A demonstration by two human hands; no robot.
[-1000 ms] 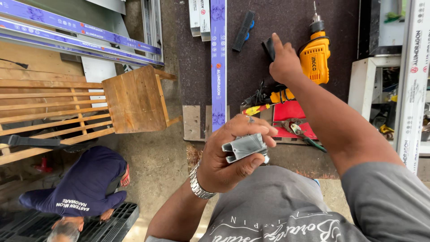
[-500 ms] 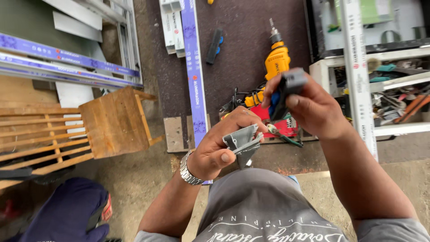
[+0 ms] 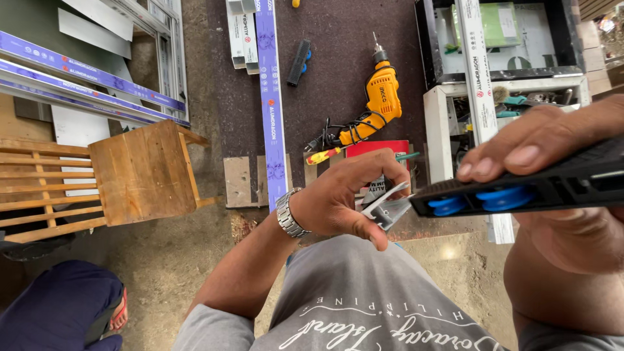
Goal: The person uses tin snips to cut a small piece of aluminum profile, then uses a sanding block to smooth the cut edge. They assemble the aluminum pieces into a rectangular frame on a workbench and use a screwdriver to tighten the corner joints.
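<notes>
Left hand (image 3: 341, 195), mid-frame, pinches a small grey metal bracket (image 3: 385, 209); right hand (image 3: 552, 188) clamps a black blue-wheeled roller block (image 3: 520, 192) (either could slip if misaligned).

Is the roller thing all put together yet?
Not yet. The right hand holds the black roller block with blue wheels, and the left hand grips a small grey metal bracket; their ends meet but don't look joined. The yellow power drill lies unused on the dark mat.
</notes>
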